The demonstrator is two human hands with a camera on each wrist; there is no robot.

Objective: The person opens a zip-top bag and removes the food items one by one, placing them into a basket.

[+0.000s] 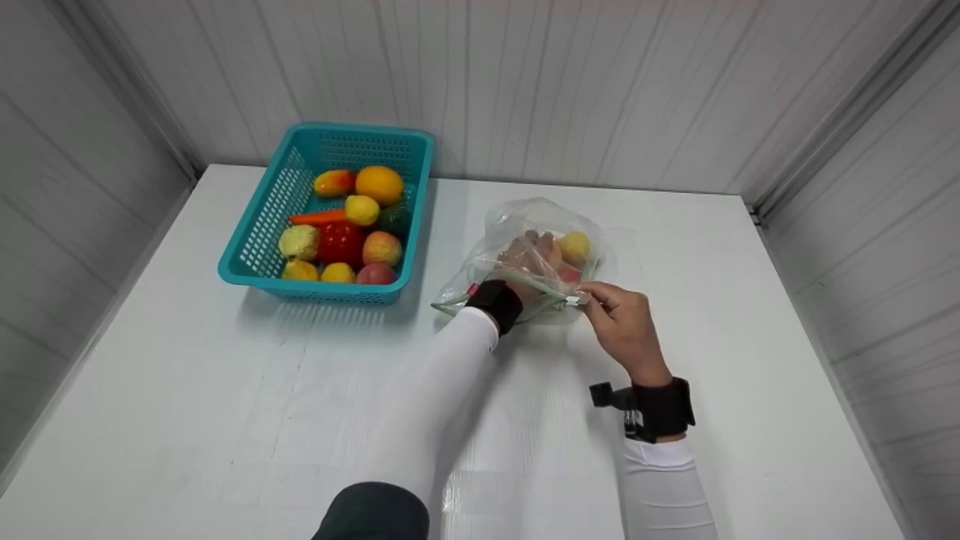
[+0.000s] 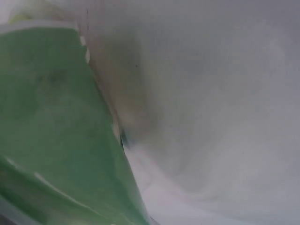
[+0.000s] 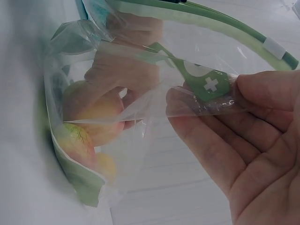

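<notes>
A clear zip bag [image 1: 536, 212] with a green-edged mouth lies on the white table. My left hand [image 1: 529, 259] reaches through the mouth into it; in the right wrist view its fingers curl round a peach [image 3: 91, 119] inside. Beside that peach lies a red-and-green fruit [image 3: 75, 140], and a yellow fruit [image 1: 574, 247] shows through the plastic in the head view. My right hand [image 1: 624, 322] pinches the bag's edge by the white slider, between thumb and fingers. Green plastic [image 2: 51, 117] and a blurred pale surface fill the left wrist view, where the left hand is hidden.
To the left stands a teal basket [image 1: 424, 161] of fruit and vegetables, among them an orange [image 1: 379, 185], a carrot [image 1: 319, 217] and a red pepper [image 1: 341, 242]. Pale panel walls [image 1: 637, 90] border the table [image 1: 750, 337] at the back and sides.
</notes>
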